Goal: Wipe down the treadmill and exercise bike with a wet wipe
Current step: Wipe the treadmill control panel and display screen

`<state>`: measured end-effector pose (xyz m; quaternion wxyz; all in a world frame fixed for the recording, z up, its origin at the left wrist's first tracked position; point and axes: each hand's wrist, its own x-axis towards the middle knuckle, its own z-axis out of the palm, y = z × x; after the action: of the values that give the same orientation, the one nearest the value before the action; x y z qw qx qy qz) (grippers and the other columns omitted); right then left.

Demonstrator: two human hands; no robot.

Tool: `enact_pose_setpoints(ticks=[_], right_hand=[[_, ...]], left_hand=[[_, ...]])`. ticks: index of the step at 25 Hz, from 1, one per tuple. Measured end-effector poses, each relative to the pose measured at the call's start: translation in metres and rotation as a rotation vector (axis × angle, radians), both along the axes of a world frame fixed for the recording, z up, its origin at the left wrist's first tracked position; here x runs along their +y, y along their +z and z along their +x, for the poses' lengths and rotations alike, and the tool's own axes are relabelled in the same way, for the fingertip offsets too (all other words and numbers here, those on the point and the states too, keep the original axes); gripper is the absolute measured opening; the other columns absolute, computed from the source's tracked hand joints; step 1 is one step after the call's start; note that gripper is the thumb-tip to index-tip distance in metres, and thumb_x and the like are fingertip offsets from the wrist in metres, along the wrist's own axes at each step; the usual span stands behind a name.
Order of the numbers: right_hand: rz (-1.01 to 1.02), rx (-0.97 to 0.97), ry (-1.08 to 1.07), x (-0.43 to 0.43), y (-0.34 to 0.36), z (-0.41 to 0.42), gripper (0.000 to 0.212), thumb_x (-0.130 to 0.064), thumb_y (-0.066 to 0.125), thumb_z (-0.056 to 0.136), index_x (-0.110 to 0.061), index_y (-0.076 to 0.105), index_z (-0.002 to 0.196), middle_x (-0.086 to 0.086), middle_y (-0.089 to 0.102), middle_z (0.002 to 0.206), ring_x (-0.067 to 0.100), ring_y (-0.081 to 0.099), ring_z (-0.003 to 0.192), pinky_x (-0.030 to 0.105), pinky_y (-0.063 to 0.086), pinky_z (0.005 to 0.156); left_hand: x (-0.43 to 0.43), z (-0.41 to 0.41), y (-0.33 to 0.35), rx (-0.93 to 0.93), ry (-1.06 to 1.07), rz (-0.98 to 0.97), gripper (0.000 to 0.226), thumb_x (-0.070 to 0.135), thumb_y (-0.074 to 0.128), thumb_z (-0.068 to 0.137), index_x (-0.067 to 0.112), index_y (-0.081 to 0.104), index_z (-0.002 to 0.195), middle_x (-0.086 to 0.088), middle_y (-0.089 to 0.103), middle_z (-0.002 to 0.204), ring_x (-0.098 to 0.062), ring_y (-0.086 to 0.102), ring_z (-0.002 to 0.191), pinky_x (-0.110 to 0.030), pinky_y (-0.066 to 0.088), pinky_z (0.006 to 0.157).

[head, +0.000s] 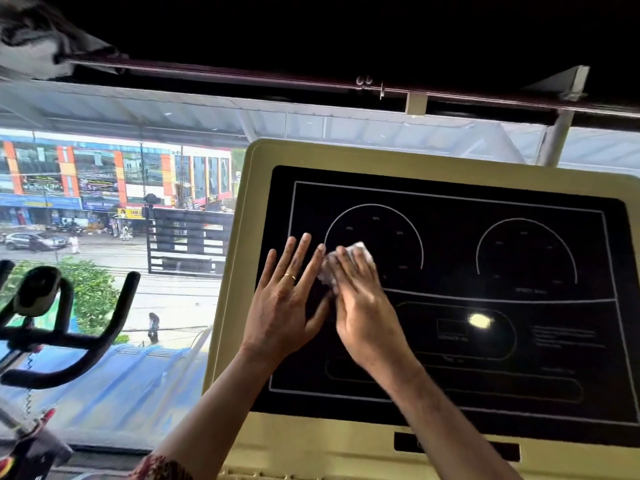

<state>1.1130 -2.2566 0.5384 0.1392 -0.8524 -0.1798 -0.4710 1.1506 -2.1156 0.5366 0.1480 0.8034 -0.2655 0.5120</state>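
Treadmill console (519,344) wiping is under way: right hand (367,313) presses the wet wipe (327,271) flat-fingered beside the left dial (391,233), left hand (284,306) spread flat alongside (holding nothing). Next, probably sweep rightwards; the exercise bike (104,327) looks untouched.

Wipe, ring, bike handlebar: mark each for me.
Wipe (326,271), head view, crumpled left edge.
Ring (290,277), head view, gold band.
Handlebar (121,306), head view, right upright horn.
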Motion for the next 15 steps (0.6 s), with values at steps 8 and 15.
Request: enact_pose_setpoints(ticks=[8, 15], right_hand=[[0.261, -0.058, -0.165, -0.058, 0.05, 0.025, 0.046, 0.002, 0.045, 0.095, 0.0, 0.04, 0.141, 0.017, 0.032, 0.151, 0.023, 0.013, 0.142, 0.04, 0.016, 0.118], [-0.2, -0.096, 0.047, 0.026, 0.081, 0.056, 0.042, 0.0, 0.056, 0.088, -0.001, 0.055, 0.13, 0.016, 0.053, 0.136, 0.033, 0.039, 0.135, 0.046, 0.034, 0.111]], left_hand=[[0.002, -0.004, 0.004, -0.008, -0.004, -0.018, 0.063, 0.046, 0.042, 0.093, 0.008, 0.041, 0.143, -0.012, 0.028, 0.154, -0.025, 0.022, 0.144, -0.04, 0.017, 0.117], [0.033, 0.024, 0.057, -0.036, 0.038, -0.093, 0.06, 0.039, 0.041, 0.092, 0.005, 0.043, 0.141, -0.017, 0.034, 0.15, -0.031, 0.029, 0.14, -0.043, 0.021, 0.116]])
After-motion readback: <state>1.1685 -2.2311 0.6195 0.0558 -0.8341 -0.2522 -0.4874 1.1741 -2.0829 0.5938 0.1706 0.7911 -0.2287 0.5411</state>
